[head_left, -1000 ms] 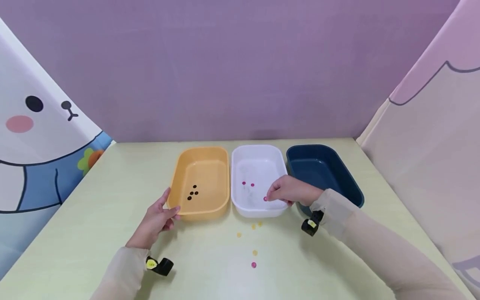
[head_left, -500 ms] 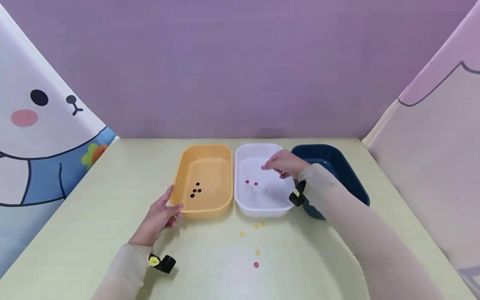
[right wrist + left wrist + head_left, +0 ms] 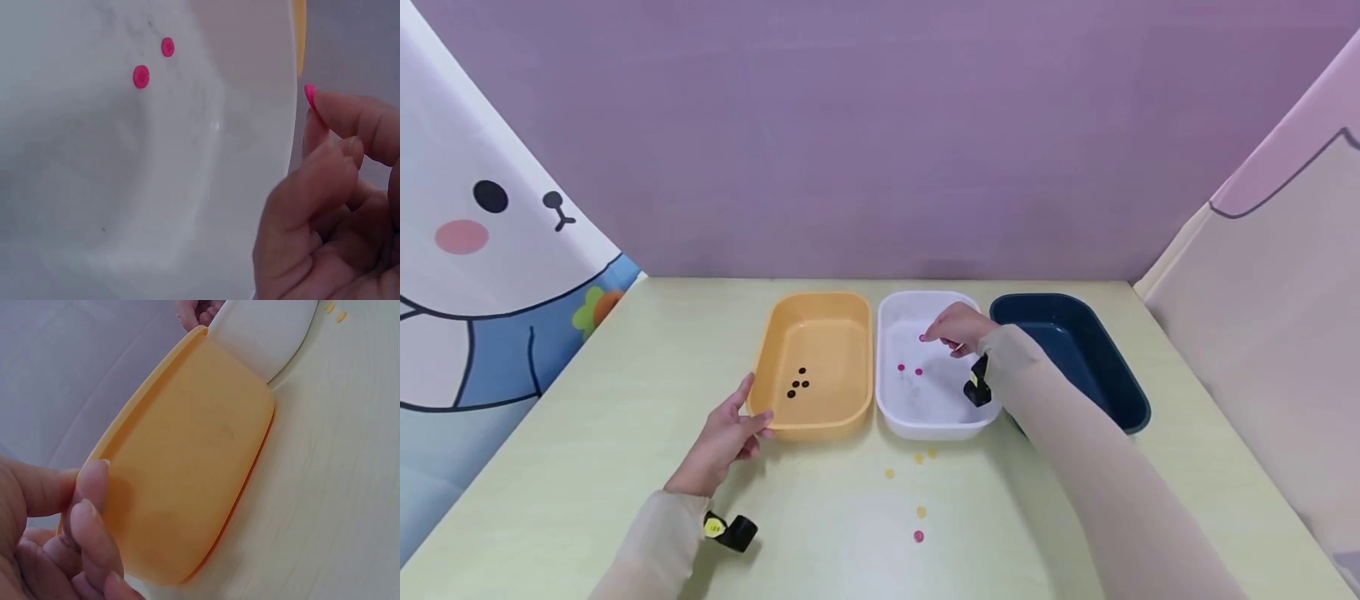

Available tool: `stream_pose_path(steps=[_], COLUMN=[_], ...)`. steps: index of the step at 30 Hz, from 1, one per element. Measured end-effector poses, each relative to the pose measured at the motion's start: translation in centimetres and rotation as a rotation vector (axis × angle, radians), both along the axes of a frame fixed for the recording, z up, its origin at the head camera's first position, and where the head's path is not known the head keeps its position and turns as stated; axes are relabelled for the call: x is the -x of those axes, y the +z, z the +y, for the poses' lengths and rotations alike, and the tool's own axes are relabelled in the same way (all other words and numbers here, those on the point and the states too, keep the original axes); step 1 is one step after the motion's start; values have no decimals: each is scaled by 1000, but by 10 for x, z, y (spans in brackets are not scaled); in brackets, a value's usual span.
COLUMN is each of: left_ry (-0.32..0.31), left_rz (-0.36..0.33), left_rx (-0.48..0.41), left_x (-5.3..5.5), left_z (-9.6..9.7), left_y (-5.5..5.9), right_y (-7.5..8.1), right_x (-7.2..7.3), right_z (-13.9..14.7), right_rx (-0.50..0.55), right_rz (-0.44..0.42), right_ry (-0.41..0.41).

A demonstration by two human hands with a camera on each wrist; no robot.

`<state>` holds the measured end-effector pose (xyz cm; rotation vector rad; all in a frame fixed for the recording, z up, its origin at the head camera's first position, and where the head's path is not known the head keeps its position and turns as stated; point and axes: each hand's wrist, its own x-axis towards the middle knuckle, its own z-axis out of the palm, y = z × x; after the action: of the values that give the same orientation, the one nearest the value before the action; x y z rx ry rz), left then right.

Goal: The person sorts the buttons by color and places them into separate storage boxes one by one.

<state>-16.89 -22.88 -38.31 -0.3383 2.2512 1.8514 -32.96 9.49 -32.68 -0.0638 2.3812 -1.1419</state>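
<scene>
My left hand (image 3: 722,442) holds the near-left corner of an orange tray (image 3: 786,325); in the left wrist view, fingers (image 3: 94,534) lie against its outer wall by the rim. Several black buttons (image 3: 796,384) lie in that tray. Over the white tray (image 3: 891,417) beside it, my right hand (image 3: 958,327) pinches a small pink button (image 3: 310,95) between thumb and fingertip. Two more pink buttons (image 3: 141,76) lie on the white tray's floor.
A dark blue tray (image 3: 1120,392) stands right of the white one, partly hidden by my right sleeve. In front of the trays, several yellow buttons (image 3: 921,512) and one pink button (image 3: 918,537) lie on the pale table (image 3: 820,533). A purple backdrop (image 3: 880,167) rises behind.
My right hand, still pinching the pink button, has moved from the white tray's near right side toward its far part. The left hand keeps its hold on the orange tray.
</scene>
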Motion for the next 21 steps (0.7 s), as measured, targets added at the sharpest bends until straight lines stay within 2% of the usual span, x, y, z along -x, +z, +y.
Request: stream_pose_path(steps=[8, 14, 21], left_ry=[10, 9, 13], left_rz=[1, 6, 2], left_rx=[-6, 12, 6], left_x=[1, 0, 1], left_z=[0, -1, 0], left_y=[-2, -1, -2], right_y=[-15, -21, -33], right_x=[6, 2, 5], right_z=[-1, -4, -5], right_rx=[-1, -17, -56], right_rz=[-39, -52, -39], right_ry=[-20, -41, -43])
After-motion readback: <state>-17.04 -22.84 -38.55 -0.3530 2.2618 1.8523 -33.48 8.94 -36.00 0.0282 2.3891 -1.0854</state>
